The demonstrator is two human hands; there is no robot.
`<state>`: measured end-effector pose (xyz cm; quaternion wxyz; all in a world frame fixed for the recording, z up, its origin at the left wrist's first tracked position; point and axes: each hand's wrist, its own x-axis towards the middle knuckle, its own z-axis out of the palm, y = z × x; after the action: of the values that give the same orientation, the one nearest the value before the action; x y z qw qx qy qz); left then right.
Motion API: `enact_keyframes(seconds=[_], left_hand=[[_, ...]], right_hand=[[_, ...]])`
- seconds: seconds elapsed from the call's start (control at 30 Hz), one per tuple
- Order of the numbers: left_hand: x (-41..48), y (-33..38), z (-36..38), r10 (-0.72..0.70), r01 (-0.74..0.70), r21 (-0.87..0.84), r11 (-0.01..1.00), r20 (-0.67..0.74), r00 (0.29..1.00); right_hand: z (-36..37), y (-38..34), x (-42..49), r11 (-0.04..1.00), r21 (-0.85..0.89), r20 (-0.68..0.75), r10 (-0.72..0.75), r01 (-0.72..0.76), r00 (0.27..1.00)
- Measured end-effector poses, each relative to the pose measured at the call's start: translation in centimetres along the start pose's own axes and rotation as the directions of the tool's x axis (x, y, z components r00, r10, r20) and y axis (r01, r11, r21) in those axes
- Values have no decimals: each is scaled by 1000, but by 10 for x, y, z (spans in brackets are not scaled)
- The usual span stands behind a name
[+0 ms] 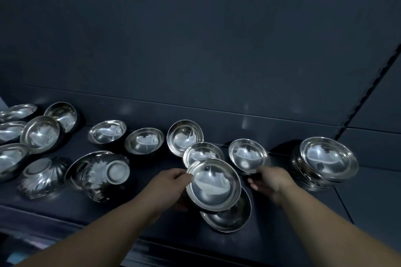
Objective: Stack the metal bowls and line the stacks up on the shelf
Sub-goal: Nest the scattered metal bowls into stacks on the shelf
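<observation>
Fingers [184, 176] of the left hand [169, 182] pinch a bowl [213, 184] by its rim; right hand [270, 182] grips a second bowl [248, 155], both mouth-up.

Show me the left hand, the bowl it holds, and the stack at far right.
Left hand [171, 183]: head view, back of hand.
Held bowl [213, 184]: head view, inner bottom.
Stack [328, 156]: head view, top bowl's inside.

Silver bowls [213, 184] (two fluted [106, 176]) gleam on a dark blue-grey shelf [152, 219].
</observation>
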<state>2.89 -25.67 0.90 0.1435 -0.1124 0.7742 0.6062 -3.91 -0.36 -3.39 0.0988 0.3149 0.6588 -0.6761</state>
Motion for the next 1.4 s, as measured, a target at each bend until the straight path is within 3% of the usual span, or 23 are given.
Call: enact_keyframes(seconds=[0.23,0.3,0.4,0.53,0.6,0.73,0.9,1.1,1.27,1.4], left_hand=[[-11,-2,12,77,-74,110,991,-18,997],[-8,-6,15,121,-111,216,970,-30,992],[-8,-9,19,184,-159,389,907,-29,982],[-7,-14,25,215,-171,435,884,-54,975],[-6,-16,28,201,-164,397,903,-54,978],[-6,-19,31,105,-102,120,987,-14,994],[-8,-27,30,62,-57,-87,995,55,997],[-4,-31,28,16,6,-200,980,109,994],[31,-38,13,-83,61,-204,977,-100,992],[60,-34,5,-128,108,-209,972,-84,988]], right_hand=[[-10,6,-17,995,73,42,-69,66,997],[-14,4,-25,991,82,53,-109,105,993],[-21,-3,-45,983,62,52,-178,174,983],[-28,-11,-74,973,-8,96,-228,230,969],[-30,-10,-85,964,-73,109,-247,255,963],[-31,-4,-96,947,-170,126,-253,272,959],[-25,5,-97,940,-208,147,-243,271,959],[-16,11,-97,897,-316,176,-264,309,948],[-14,11,-94,858,-388,163,-297,338,941],[-14,13,-93,814,-464,160,-310,349,937]])
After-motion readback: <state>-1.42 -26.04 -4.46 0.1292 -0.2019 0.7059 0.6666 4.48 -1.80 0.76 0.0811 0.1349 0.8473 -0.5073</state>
